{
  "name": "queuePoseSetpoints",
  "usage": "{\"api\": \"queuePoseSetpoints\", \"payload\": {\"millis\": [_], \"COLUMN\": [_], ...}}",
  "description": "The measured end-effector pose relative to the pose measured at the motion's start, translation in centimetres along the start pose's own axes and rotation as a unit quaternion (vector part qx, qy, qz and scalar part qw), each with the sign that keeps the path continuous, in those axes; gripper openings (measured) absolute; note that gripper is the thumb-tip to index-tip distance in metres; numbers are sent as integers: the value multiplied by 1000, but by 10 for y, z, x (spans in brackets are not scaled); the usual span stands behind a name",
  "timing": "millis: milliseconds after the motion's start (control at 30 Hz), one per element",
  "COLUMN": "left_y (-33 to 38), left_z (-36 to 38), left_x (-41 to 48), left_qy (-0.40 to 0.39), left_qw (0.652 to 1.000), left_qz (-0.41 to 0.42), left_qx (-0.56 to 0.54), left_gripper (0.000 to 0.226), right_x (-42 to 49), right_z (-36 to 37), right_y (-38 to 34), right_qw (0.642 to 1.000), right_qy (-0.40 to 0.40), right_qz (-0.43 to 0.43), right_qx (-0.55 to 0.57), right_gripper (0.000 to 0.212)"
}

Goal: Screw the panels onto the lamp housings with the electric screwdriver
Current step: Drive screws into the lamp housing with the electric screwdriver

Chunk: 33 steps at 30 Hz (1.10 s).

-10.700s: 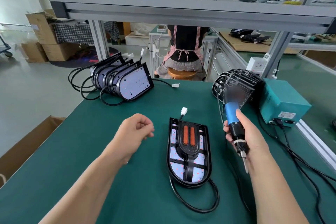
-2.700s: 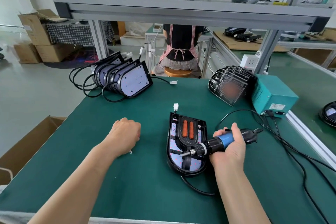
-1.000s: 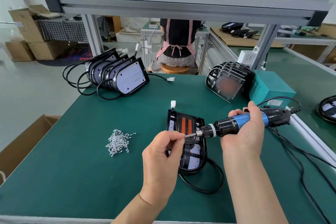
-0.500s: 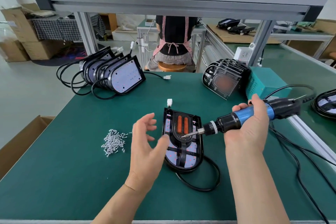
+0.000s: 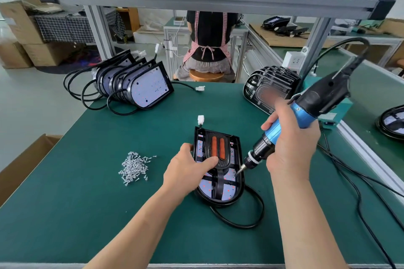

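as screws [image 5: 133,168] lie nearby, left hand [image 5: 185,172] and screwdriver [image 5: 261,149] overlap the panel [image 5: 218,148].

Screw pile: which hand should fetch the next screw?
Likely left. The left hand rests on the lamp housing, nearer the screw pile; the right hand grips the electric screwdriver, bit on the panel.
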<state>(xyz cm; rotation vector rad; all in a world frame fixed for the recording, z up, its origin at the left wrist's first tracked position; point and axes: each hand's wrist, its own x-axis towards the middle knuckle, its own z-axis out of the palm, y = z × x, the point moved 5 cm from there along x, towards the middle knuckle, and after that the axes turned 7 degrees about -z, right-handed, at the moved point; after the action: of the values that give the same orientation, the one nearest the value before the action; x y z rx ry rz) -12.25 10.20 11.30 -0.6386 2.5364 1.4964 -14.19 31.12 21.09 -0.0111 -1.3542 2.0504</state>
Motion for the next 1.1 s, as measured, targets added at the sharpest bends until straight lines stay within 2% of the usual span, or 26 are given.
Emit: {"api": "queuePoseSetpoints", "payload": {"millis": [133, 567, 900, 1100], "left_y": [-1, -1, -5, -7], "left_z": [1, 2, 3, 5], "left_x": [-2, -2, 0, 2], "left_qy": [12, 14, 31, 37], "left_qw": [1000, 1000, 999, 999], "left_qz": [-5, -6, -7, -1], "left_qx": [-1, 1, -8, -30], "left_gripper": [85, 90, 94, 90], "right_x": [-2, -4, -4, -2], "right_z": [6, 10, 25, 31], "right_y": [4, 12, 18, 21], "right_qw": [999, 998, 993, 987], "right_qy": [-27, -53, -113, -152], "right_qz": [-9, -3, -6, 6], "right_qx": [-15, -28, -41, -54], "right_gripper": [18, 16, 13, 29]}}
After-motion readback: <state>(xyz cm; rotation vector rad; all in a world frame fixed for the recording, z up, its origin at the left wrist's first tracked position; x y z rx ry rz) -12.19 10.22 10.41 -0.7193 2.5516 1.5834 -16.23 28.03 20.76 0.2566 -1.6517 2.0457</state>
